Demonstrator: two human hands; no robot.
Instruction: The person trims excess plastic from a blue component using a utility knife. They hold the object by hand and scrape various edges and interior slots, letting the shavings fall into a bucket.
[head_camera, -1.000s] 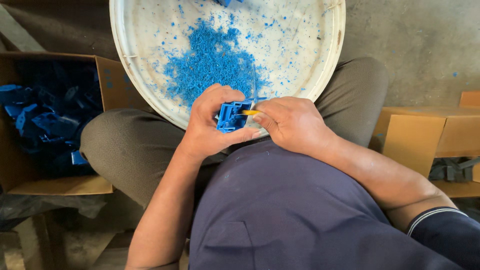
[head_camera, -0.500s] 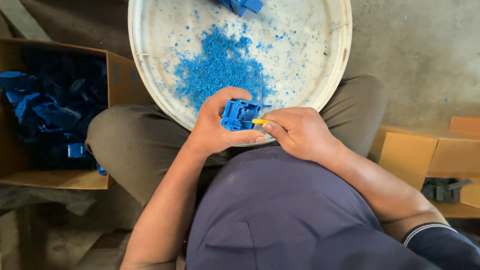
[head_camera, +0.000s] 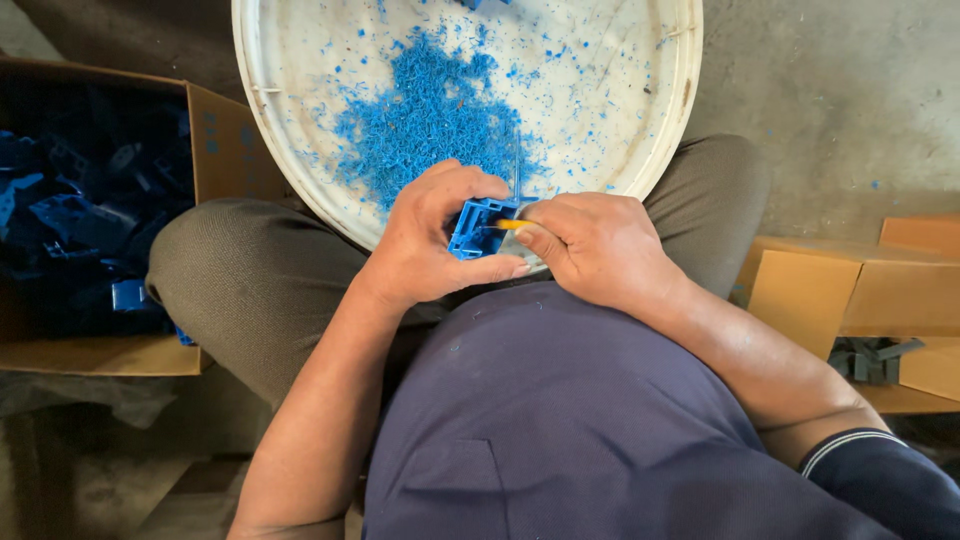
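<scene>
Blue plastic box (head_camera: 478, 226) sits clamped in my left hand (head_camera: 432, 240); my right hand (head_camera: 595, 245) pinches a yellow-handled tool (head_camera: 512, 224) against it, above the white basin (head_camera: 660, 130).

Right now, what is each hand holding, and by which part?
Left hand grips the blue plastic box around its outer sides; right hand pinches a yellow-handled tool by the handle.

a white round basin (head_camera: 660, 130) strewn with blue shavings (head_camera: 425, 120); a cardboard box (head_camera: 225, 150) of blue parts (head_camera: 70, 215); more cardboard boxes (head_camera: 860, 290)
</scene>
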